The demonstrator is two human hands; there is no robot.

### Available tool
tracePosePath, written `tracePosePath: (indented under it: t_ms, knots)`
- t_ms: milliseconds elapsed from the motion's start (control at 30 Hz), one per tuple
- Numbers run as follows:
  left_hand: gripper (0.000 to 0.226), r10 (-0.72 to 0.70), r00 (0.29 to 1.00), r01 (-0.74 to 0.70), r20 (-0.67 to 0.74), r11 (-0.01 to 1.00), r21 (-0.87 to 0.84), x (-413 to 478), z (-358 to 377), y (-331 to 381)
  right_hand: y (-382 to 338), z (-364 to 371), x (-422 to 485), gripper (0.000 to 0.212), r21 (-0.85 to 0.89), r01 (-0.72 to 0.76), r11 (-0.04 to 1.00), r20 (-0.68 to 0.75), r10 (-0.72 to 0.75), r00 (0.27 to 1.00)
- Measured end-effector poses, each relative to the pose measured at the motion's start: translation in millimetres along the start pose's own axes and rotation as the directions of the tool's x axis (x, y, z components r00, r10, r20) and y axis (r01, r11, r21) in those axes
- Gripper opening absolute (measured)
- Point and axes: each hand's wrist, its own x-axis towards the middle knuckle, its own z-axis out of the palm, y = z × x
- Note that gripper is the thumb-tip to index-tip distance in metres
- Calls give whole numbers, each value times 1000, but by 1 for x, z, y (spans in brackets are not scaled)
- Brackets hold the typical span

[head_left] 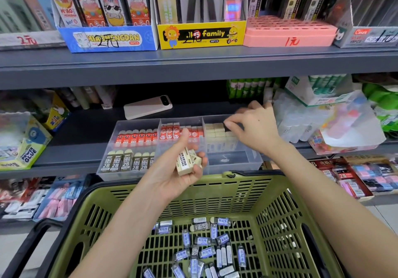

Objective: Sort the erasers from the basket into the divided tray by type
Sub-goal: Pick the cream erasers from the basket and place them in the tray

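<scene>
A clear divided tray [234,165] stands on the grey shelf. Its left part holds red erasers [137,136] behind dark 2B erasers [127,161]; the middle holds red-sleeved erasers [174,130]; the right holds cream erasers [217,132]. My left hand [172,170] holds a few cream "DRAWING" erasers [186,162] in front of the tray. My right hand [254,127] reaches over the right compartment, fingertips pinching a dark-ended eraser [227,127] at the cream rows. Below, a green basket [215,193] holds several grey-blue sleeved erasers [204,247].
A white power bank [147,106] lies on the shelf behind the tray. Glue boxes [25,146] stand left, clear packets [312,118] right. The upper shelf carries pencil display boxes [200,34]. Lower racks either side of the basket hold packaged erasers [344,176].
</scene>
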Motion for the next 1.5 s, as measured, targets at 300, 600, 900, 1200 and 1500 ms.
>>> tracePosePath:
  t_ms: [300,600,900,1200,1500]
  knots:
    - [74,75,997,-76,19,989,126,8,5,-7,-84,-53,-39,25,538,91,838,125,-185,975]
    - [17,14,1000,-14,-17,1000,7,-3,-10,4,-14,-47,-10,12,755,-241,610,65,296,953]
    - [47,38,995,-42,94,999,34,-11,-9,10,21,21,17,15,53,-174,983,16,174,985]
    - [43,132,989,-142,64,973,182,-7,-8,9,22,30,16,32,46,-28,999,168,20,986]
    - [41,131,986,-147,102,974,173,-6,-1,8,-43,-30,-18,21,694,-19,720,145,-115,983]
